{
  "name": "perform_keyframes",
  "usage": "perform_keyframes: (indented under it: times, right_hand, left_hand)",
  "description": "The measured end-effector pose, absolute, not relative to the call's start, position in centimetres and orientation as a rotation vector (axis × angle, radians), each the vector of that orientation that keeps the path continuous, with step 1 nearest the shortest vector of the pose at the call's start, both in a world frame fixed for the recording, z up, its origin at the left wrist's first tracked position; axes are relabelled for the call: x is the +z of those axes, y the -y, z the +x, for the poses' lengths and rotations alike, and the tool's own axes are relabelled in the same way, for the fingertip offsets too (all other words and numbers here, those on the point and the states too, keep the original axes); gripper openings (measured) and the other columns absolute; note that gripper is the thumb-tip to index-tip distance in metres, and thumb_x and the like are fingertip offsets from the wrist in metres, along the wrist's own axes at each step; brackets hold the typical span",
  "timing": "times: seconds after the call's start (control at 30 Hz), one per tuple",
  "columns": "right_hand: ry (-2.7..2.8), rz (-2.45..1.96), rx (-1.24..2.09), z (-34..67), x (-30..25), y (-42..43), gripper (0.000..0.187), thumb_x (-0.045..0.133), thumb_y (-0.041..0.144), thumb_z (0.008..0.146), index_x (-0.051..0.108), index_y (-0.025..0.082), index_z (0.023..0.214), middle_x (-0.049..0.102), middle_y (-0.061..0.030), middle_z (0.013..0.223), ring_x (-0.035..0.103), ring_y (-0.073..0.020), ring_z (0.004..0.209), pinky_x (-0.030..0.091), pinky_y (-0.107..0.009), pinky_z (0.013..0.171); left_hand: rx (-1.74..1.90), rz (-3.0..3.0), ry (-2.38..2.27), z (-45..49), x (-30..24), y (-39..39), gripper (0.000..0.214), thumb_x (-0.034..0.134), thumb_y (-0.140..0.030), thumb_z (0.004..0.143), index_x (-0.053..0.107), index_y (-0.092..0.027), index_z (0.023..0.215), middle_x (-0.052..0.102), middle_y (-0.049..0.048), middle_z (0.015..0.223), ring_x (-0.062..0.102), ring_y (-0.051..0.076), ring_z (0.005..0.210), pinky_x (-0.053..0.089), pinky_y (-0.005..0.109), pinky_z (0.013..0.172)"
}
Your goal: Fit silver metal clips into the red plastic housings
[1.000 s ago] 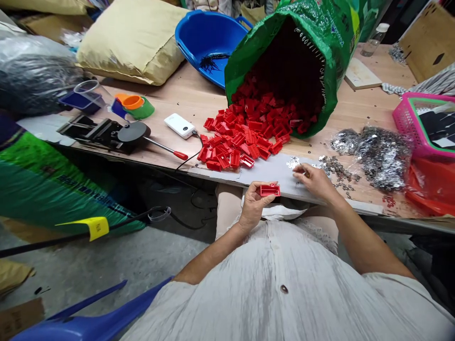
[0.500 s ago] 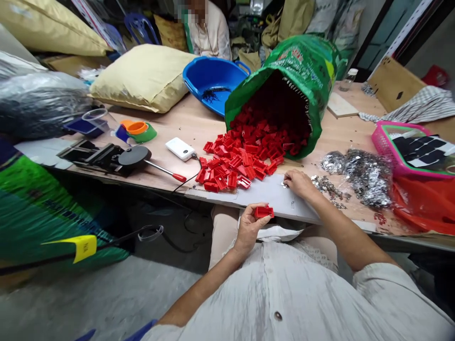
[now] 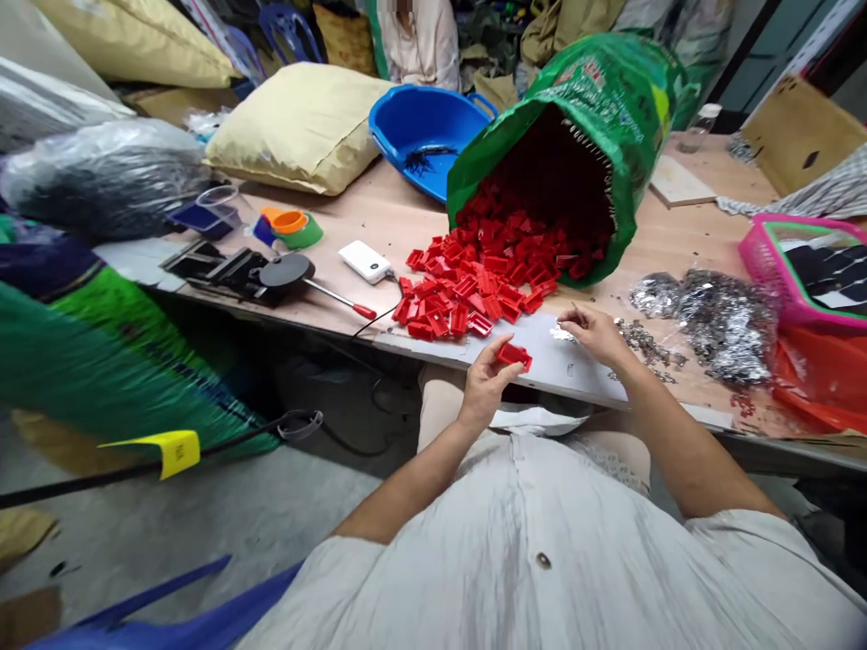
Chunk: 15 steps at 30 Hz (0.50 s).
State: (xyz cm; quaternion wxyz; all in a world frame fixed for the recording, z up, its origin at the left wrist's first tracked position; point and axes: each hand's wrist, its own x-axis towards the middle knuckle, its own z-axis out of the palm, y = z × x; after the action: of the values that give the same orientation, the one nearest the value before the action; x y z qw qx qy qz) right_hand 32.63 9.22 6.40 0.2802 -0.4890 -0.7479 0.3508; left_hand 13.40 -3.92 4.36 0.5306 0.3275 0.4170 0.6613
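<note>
A small red plastic housing point(image 3: 516, 356), open on top, is gripped between the thumb and fingers of my left hand point(image 3: 486, 384) just above the table's front edge. My right hand point(image 3: 591, 330) is over the grey board point(image 3: 542, 357), its thumb and fingers pinched together. Small shiny metal pieces point(image 3: 562, 332) lie by those fingertips; whether one is in the pinch is too small to make out. More loose metal parts point(image 3: 647, 343) are scattered to the right of the hand. A heap of red housings point(image 3: 467, 289) spills from a green sack point(image 3: 627, 135) lying on its side.
Bags of metal parts point(image 3: 728, 320) and a pink basket point(image 3: 762, 257) stand at the right. A black hand press point(image 3: 234, 271), a white power bank point(image 3: 366, 262) with a cable and a blue basin point(image 3: 406, 117) are left of the heap. A person point(image 3: 433, 45) sits beyond the table.
The view has shifted, so the table appears lower left to right. My left hand has lifted slightly with the red housing. My right hand has come up a little off the board.
</note>
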Motion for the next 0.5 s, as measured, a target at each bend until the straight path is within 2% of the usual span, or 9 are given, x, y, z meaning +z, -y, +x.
perform_keyframes:
  times: [0.1,0.17,0.33,0.5]
  right_hand:
    - [1.814,-1.178,1.363,32.6,7.8,-7.0,0.030,0.069,0.043,0.077,0.066,0.017,0.091,0.063,-0.0017,0.075,0.053,-0.0138,0.064,0.041,-0.028,0.061]
    - [1.777,-1.136,1.475,32.4,8.7,-5.2,0.032,0.073,0.045,0.074,0.066,0.018,0.090,0.061,-0.0004,0.074,0.051,-0.0122,0.062,0.040,-0.027,0.058]
    - [1.752,-1.015,1.507,31.4,9.2,-2.8,0.032,0.074,0.047,0.075,0.062,0.020,0.087,0.061,-0.0004,0.082,0.055,-0.0135,0.072,0.045,-0.028,0.067]
    - [1.734,-1.015,1.492,31.0,8.0,-2.4,0.036,0.074,0.051,0.075,0.058,0.021,0.088,0.062,-0.0003,0.081,0.058,-0.0145,0.072,0.046,-0.029,0.067]
  left_hand:
    - [1.572,0.837,-0.976,13.5,4.9,3.5,0.048,0.078,-0.028,0.076,0.066,-0.025,0.123,0.072,0.0037,0.108,0.067,0.015,0.095,0.051,0.029,0.093]
    - [1.553,0.888,-0.988,13.7,5.3,3.6,0.048,0.075,-0.030,0.079,0.065,-0.027,0.125,0.071,0.0037,0.114,0.066,0.016,0.100,0.049,0.030,0.097]
    - [1.519,1.035,-1.035,14.2,6.0,3.8,0.046,0.073,-0.030,0.082,0.065,-0.029,0.127,0.068,0.0041,0.119,0.062,0.020,0.112,0.046,0.032,0.102]
    - [1.498,1.153,-1.030,14.6,6.3,4.0,0.042,0.072,-0.031,0.082,0.068,-0.029,0.123,0.067,0.0049,0.119,0.062,0.020,0.109,0.048,0.031,0.098]
